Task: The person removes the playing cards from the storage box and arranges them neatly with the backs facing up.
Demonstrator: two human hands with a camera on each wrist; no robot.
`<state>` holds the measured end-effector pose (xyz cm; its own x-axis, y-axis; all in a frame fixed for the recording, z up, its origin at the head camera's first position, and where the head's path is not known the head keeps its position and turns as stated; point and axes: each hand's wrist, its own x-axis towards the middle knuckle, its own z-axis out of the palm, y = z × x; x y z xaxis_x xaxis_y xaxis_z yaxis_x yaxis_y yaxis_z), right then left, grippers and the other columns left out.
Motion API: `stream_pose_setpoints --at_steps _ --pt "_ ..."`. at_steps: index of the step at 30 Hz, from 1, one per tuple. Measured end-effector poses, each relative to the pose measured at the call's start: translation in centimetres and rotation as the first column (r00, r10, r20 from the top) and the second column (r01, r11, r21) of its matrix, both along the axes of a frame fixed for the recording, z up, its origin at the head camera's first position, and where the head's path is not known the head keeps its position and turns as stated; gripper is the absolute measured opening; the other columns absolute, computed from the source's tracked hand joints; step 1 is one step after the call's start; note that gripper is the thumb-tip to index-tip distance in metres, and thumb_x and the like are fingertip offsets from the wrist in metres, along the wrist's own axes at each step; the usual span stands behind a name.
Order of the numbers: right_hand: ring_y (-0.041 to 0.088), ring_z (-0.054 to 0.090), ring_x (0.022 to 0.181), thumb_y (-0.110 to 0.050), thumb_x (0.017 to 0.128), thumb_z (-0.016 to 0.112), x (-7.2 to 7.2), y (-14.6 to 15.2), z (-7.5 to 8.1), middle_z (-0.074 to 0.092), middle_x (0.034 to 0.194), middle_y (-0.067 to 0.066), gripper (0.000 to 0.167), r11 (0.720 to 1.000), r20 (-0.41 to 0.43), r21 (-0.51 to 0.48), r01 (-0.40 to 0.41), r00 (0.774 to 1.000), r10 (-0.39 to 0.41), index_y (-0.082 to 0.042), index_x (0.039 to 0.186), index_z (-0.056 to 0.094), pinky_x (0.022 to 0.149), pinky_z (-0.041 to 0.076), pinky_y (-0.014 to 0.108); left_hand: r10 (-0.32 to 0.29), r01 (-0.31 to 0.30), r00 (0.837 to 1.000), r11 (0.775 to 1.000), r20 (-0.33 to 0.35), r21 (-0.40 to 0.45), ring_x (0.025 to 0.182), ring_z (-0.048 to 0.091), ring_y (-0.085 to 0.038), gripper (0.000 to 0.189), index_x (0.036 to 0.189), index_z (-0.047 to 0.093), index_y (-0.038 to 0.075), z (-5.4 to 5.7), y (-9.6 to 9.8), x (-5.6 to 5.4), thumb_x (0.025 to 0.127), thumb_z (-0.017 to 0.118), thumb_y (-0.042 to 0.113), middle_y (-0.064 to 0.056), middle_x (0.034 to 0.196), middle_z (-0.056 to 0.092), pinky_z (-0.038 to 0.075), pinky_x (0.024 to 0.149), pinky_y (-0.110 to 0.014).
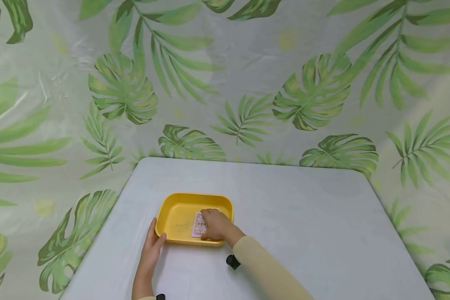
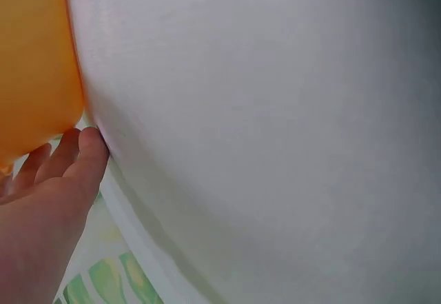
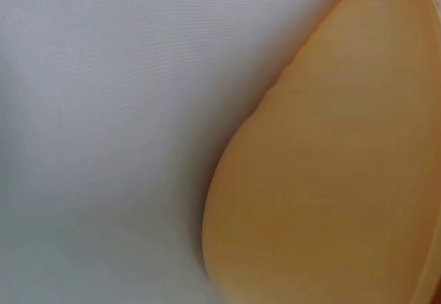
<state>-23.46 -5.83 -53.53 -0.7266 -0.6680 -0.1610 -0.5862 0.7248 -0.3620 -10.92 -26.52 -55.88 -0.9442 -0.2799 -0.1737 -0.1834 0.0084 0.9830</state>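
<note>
A yellow plastic tray [image 1: 178,237] with rounded corners rests on the white table. Its front left corner lies between the thumb and fingers of my left hand [image 1: 150,250], which holds it from outside. In the left wrist view the fingers [image 2: 86,156] lie against the tray's outer wall [image 2: 34,63]. My right hand [image 1: 217,225] reaches over the front rim into the tray. Its fingers and thumb grip playing cards [image 1: 198,225] with a pink and red patterned back at the top and bottom edges. The right hand hides the right part of the cards.
The white table [image 1: 303,229] extends well to the right of the tray and behind it. A leaf-patterned cloth [image 1: 247,83] hangs behind the table's far edge and along both sides. Black wrist camera [image 1: 232,261] sits under the right sleeve, close to the table.
</note>
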Motion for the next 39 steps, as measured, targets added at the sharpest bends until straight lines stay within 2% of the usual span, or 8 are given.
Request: stream_pose_setpoints --at_steps 6,10,13,17,20,24,30,39 --pt "0.028 0.044 0.132 -0.037 0.075 0.085 0.18 -0.14 -0.35 0.046 0.145 0.014 0.092 0.999 0.003 0.049 0.013 1.000 -0.013 -0.005 0.148 0.039 0.109 0.038 0.040 0.013 -0.013 1.000 1.000 0.004 0.015 0.148 0.008 -0.029 0.071 0.159 0.004 0.018 -0.06 0.00 0.05 0.104 0.048 0.012 -0.007 0.163 0.003 0.014 0.118 -0.047" --pt "0.030 0.045 0.131 -0.037 0.075 0.085 0.17 -0.12 -0.55 0.048 0.143 0.015 0.092 0.998 -0.023 0.067 0.012 1.000 -0.010 -0.005 0.148 0.038 0.107 0.039 0.043 0.030 -0.029 1.000 0.998 0.009 -0.049 0.146 0.017 -0.032 0.072 0.159 0.009 0.016 -0.01 0.11 0.00 0.102 0.052 0.009 -0.014 0.162 0.011 0.021 0.116 -0.045" --pt "0.030 0.046 0.130 -0.036 0.075 0.085 0.11 -0.16 -0.65 0.049 0.141 0.015 0.091 0.998 -0.038 0.068 0.012 0.999 -0.009 -0.004 0.147 0.039 0.106 0.040 0.044 0.030 -0.029 1.000 0.993 0.006 -0.113 0.144 0.023 -0.034 0.072 0.158 0.012 0.014 -0.06 0.06 0.02 0.101 0.054 0.011 -0.016 0.160 0.016 0.029 0.112 -0.031" --pt "0.029 0.046 0.130 -0.034 0.076 0.084 0.07 -0.23 -0.66 0.050 0.141 0.014 0.090 0.998 -0.040 0.068 0.011 0.999 -0.008 -0.005 0.147 0.039 0.106 0.040 0.044 0.011 -0.012 1.000 0.991 -0.005 -0.136 0.144 0.023 -0.034 0.072 0.158 0.013 0.014 -0.19 -0.19 0.16 0.100 0.056 0.013 -0.017 0.160 0.017 0.031 0.100 -0.009" --pt "0.029 0.048 0.128 -0.034 0.075 0.085 0.11 -0.31 -0.60 0.051 0.140 0.014 0.090 0.998 -0.032 0.055 0.013 0.999 -0.011 -0.005 0.147 0.039 0.106 0.041 0.044 -0.005 0.003 1.000 0.991 -0.015 -0.132 0.144 0.023 -0.034 0.072 0.158 0.012 0.013 -0.24 -0.36 0.28 0.101 0.055 0.013 -0.017 0.160 0.016 0.030 0.096 -0.005" --pt "0.029 0.049 0.126 -0.034 0.074 0.085 0.09 -0.45 -0.60 0.052 0.139 0.013 0.089 0.999 -0.028 0.038 0.011 1.000 -0.010 -0.006 0.146 0.041 0.105 0.041 0.044 -0.007 0.005 1.000 0.991 -0.014 -0.135 0.144 0.022 -0.034 0.071 0.158 0.012 0.014 -0.34 -0.51 0.40 0.101 0.055 0.014 -0.016 0.160 0.016 0.031 0.102 -0.011" --pt "0.028 0.049 0.126 -0.036 0.073 0.086 -0.09 -0.53 -0.63 0.053 0.138 0.013 0.089 1.000 -0.045 0.020 0.008 0.999 -0.007 -0.006 0.145 0.042 0.105 0.041 0.043 0.010 -0.011 1.000 0.992 -0.010 -0.129 0.144 0.022 -0.034 0.072 0.158 0.012 0.015 -0.39 -0.54 0.32 0.101 0.055 0.014 -0.016 0.160 0.016 0.024 0.114 -0.042" --pt "0.028 0.048 0.129 -0.041 0.074 0.085 -0.51 -0.23 -0.39 0.050 0.142 0.012 0.090 0.999 0.002 -0.031 0.025 1.000 -0.025 -0.008 0.146 0.042 0.109 0.037 0.043 0.016 -0.019 1.000 0.991 -0.020 -0.131 0.144 0.022 -0.036 0.071 0.158 0.013 0.014 -0.47 -0.62 -0.24 0.101 0.055 0.015 -0.018 0.160 0.017 0.024 0.114 -0.046"
